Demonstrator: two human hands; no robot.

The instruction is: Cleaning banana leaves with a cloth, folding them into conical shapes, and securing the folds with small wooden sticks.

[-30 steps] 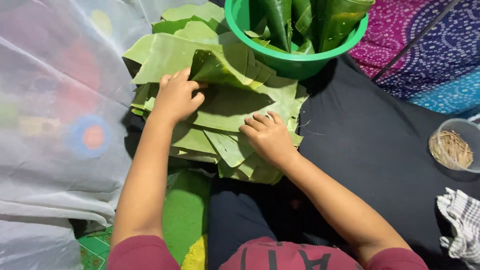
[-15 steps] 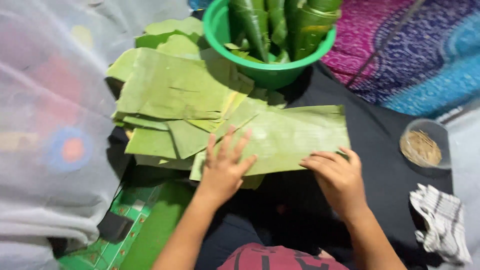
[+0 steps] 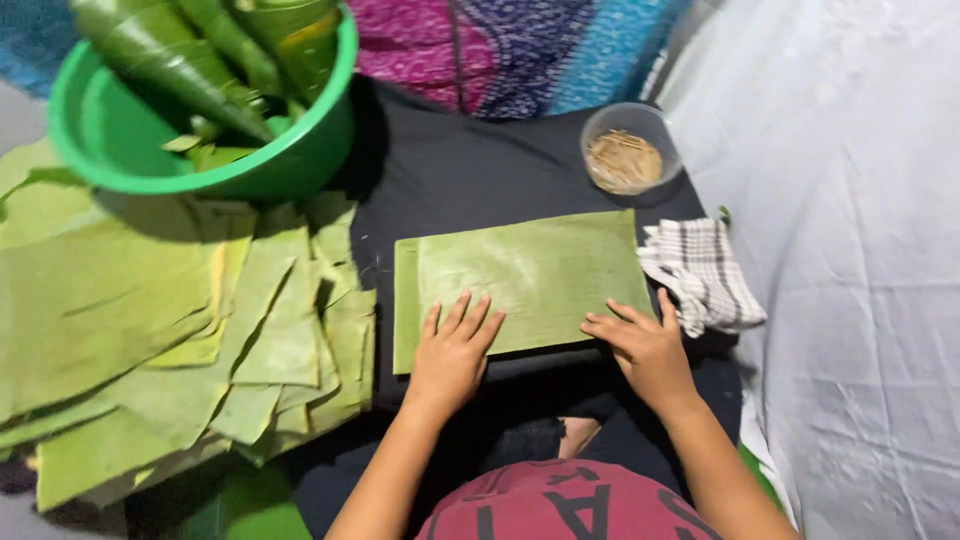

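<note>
1. One flat leaf piece (image 3: 520, 285) lies alone on the black cloth (image 3: 470, 170), away from the big leaf pile (image 3: 170, 330).
2. Rolled leaves already sit in the green bowl (image 3: 290, 165); this piece is not rolled yet.
3. The left hand (image 3: 452, 350) lies open and flat on the leaf's near edge.
4. The right hand (image 3: 645, 345) presses flat at its near right corner, holding nothing.

Your left hand (image 3: 452, 352) and right hand (image 3: 645, 347) are bare, as are both forearms. You wear a dark red shirt (image 3: 560, 505) with black printed lettering.
</note>
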